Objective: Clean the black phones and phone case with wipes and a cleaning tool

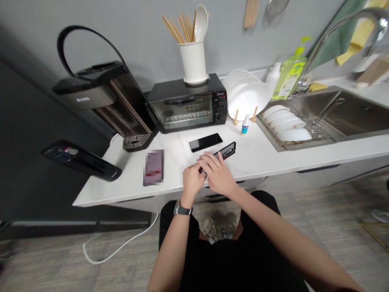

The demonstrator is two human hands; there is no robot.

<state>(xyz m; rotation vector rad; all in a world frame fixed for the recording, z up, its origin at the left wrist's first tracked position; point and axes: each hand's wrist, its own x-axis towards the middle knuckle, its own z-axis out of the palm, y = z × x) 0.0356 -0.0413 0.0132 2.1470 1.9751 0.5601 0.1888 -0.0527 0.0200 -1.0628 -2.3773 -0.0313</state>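
Note:
A dark smartphone (228,151) lies at a slant near the counter's front edge, its camera side up. My left hand (193,179) is closed around its near left end, with a watch on the wrist. Across the middle of the phone rests my right hand (218,173), fingers stretched out and touching it; they hide much of the phone. A small pale detail under those fingers cannot be made out. Just behind is a flat black slab like a second phone (206,142), dark face up. A small white spray bottle (244,125) with a blue label stands further right.
On the white counter (174,156) are a blurred-out purplish item (153,167), a black thermos (82,160), a water dispenser (118,101) and a toaster oven (188,107). White plates (247,99) stand in a rack. Right is a sink (349,117) with bowls (284,121).

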